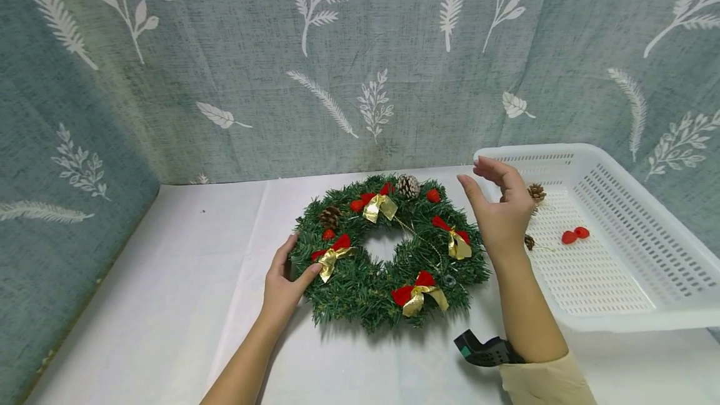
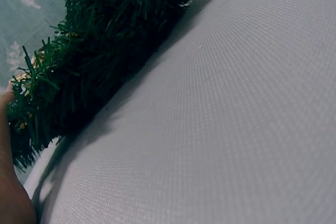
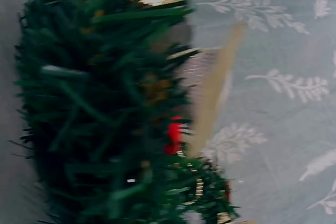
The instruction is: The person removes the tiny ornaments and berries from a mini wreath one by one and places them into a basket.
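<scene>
A green Christmas wreath (image 1: 360, 292) lies on the white table, trimmed with red-and-gold bows (image 1: 419, 295), pine cones (image 1: 407, 186) and red berries (image 1: 433, 195). At its left edge my left hand (image 1: 283, 289) grips the branches, thumb on top beside a bow and fingers along the outer side. My right hand (image 1: 509, 208) is raised between the wreath's right edge and the basket, thumb and fingers apart with nothing between them. In the left wrist view the wreath (image 2: 105, 51) shows from its side; in the right wrist view its branches (image 3: 100, 103) are close and blurred.
On the right stands a white plastic basket (image 1: 624, 320) with slotted walls. It holds several small pine cones (image 1: 537, 192) and red berries (image 1: 569, 237). A patterned grey-green cloth (image 1: 236, 49) hangs behind and left of the table (image 1: 185, 280).
</scene>
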Tool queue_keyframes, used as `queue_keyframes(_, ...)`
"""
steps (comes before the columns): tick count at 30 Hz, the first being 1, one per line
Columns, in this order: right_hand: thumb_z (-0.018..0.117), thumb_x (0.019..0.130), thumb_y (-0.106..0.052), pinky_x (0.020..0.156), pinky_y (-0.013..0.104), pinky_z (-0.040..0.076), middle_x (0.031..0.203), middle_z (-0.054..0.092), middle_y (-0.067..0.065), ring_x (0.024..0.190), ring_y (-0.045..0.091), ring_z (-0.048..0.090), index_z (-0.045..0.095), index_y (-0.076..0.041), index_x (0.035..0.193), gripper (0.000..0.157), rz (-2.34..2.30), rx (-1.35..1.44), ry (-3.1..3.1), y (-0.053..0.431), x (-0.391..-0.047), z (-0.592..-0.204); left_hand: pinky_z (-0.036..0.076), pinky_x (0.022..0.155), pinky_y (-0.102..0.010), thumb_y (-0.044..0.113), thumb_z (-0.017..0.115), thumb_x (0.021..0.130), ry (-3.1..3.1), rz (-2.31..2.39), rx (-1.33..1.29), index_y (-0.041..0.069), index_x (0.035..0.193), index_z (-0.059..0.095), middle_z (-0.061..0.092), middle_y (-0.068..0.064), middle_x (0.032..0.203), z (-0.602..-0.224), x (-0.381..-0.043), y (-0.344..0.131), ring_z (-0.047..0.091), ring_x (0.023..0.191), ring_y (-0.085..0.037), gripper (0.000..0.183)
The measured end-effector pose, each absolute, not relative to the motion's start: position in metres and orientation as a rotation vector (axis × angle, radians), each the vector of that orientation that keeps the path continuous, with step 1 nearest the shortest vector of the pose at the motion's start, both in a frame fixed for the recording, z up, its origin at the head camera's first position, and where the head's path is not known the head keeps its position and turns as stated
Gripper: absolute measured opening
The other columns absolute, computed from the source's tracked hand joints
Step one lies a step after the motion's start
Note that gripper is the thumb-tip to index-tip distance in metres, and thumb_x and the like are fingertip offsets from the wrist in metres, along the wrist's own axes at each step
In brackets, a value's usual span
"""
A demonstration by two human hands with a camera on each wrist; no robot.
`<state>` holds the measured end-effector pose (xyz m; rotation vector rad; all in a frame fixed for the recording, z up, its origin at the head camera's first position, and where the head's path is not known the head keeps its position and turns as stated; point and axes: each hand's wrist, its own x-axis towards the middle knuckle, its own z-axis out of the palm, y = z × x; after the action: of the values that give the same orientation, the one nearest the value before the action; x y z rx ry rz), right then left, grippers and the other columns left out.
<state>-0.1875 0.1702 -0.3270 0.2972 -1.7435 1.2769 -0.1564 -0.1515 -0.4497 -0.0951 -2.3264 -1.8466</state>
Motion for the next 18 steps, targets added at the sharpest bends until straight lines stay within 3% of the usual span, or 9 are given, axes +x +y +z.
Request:
queue_keyframes(6,0.075,0.077,0.001,0.092,0.018,0.044,0.103,0.067,0.019,0.1,0.007,0.06,0.064,0.006,0.11,0.034,1.26,0.289,-1.853,0.166,-0.194,-0.342,0.014,0.118,-0.037,0.013,0.07,0.086,-2.329,-1.857,-0.098,0.016,0.148,0.032,0.023,-0.005,0.156,-0.451,-0.156,-0.151,0.014,0.145,-0.02,0.072)
queue_keyframes(11,0.075,0.08,-0.007,0.097,0.024,0.043,0.109,0.067,0.016,0.105,0.022,0.06,0.064,0.004,0.114,0.037,1.309,0.243,-1.959,0.164,-0.2,-0.351,0.015,0.118,-0.04,0.014,0.069,0.087,-2.337,-1.838,-0.091,0.017,0.148,0.033,0.023,-0.006,0.156,-0.45,-0.156,-0.152,0.015,0.145,-0.021,0.071)
queue_keyframes(18,0.074,0.082,-0.012,0.097,0.036,0.044,0.112,0.065,0.017,0.108,0.025,0.059,0.063,0.001,0.117,0.039,1.356,0.236,-2.025,0.163,-0.209,-0.365,0.015,0.118,-0.04,0.017,0.069,0.087,-2.35,-1.831,-0.096,0.018,0.148,0.032,0.022,-0.005,0.156,-0.449,-0.156,-0.153,0.014,0.145,-0.022,0.071)
